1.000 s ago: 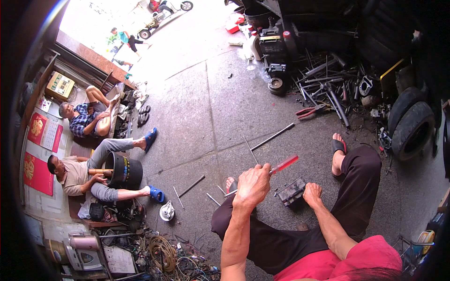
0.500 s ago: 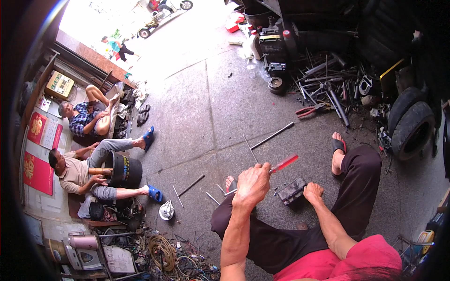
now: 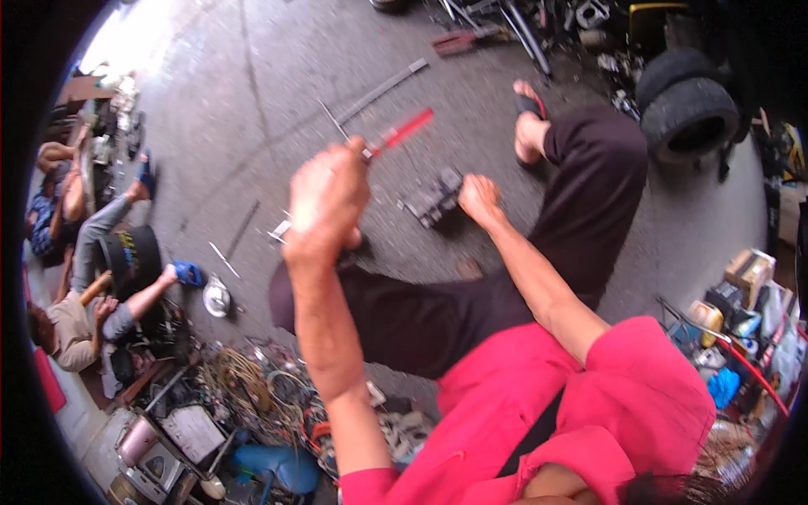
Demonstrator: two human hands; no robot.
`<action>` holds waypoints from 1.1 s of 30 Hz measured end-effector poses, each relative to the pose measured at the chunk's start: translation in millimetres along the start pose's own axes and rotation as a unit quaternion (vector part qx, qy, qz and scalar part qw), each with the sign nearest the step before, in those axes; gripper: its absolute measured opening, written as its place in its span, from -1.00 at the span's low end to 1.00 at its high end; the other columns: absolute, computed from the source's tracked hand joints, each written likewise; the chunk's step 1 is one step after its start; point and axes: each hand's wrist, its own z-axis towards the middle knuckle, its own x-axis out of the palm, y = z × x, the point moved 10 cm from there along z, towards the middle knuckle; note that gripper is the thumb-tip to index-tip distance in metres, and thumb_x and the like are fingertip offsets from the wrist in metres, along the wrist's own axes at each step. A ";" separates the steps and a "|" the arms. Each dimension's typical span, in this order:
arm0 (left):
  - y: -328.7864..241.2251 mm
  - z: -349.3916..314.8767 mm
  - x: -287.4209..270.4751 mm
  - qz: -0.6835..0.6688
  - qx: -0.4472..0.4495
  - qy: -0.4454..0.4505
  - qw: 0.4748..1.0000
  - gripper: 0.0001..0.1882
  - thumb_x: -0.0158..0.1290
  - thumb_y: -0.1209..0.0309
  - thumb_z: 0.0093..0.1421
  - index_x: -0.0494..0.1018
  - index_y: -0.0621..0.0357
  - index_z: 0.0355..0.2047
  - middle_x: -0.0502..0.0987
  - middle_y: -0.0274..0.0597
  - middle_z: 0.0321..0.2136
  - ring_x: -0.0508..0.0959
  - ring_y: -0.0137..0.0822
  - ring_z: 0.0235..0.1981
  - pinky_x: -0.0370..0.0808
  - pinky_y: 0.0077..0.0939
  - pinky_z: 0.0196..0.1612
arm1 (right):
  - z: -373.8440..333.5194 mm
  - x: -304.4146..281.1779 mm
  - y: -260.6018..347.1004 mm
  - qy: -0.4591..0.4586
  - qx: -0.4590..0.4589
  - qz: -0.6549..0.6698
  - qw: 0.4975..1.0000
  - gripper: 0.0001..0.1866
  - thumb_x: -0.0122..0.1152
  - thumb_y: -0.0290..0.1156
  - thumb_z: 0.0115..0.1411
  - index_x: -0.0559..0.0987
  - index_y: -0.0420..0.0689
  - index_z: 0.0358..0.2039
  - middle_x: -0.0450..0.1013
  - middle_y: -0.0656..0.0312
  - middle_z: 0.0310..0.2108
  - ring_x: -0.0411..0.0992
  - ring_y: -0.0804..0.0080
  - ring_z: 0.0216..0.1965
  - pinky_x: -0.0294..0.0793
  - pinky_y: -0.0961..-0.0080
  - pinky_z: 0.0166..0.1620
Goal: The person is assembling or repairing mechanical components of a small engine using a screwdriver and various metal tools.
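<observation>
The dark oblong block [image 3: 435, 199] lies on the floor [image 3: 210, 109] between the two hands, its long axis slanting from lower left to upper right, roughly parallel to the red-handled screwdriver [image 3: 404, 132] that the left hand [image 3: 328, 198] clenches to its left. The right hand [image 3: 481, 199], the nearer, sits with curled fingers at the block's right end; whether these grip or merely touch it cannot be told.
</observation>
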 end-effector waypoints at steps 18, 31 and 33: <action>-19.3 -6.7 0.4 -0.023 0.097 -0.056 0.993 -0.83 -0.14 0.37 0.18 0.32 0.24 -0.38 0.41 0.11 -0.52 0.42 0.12 -0.39 0.32 -0.11 -0.35 | 0.3 5.6 -16.6 0.012 0.002 -0.015 1.000 -0.70 0.10 -0.24 -0.03 0.54 -0.28 -0.53 0.46 -0.16 -0.46 0.46 -0.11 -0.36 0.43 0.11 -0.27; -50.3 -2.3 58.5 0.003 0.123 0.035 0.992 -0.85 -0.15 0.39 0.18 0.33 0.22 -0.36 0.47 0.02 -0.51 0.49 0.01 -0.39 0.40 -0.16 -0.32 | -35.1 -165.5 74.9 0.172 -0.091 0.553 0.810 -0.48 0.02 0.01 0.15 0.48 -0.30 -0.27 0.48 0.14 -0.58 0.37 0.57 -0.74 0.23 0.77 -0.76; -59.3 -1.6 65.8 0.002 0.131 0.050 0.990 -0.80 -0.12 0.32 0.19 0.33 0.23 -0.37 0.47 -0.01 -0.51 0.50 0.02 -0.42 0.41 -0.16 -0.34 | -45.6 -180.6 64.2 0.104 -0.070 0.557 0.821 -0.72 0.25 -0.27 0.06 0.53 -0.26 -0.37 0.41 0.31 -0.66 0.28 0.68 -0.77 0.16 0.76 -0.74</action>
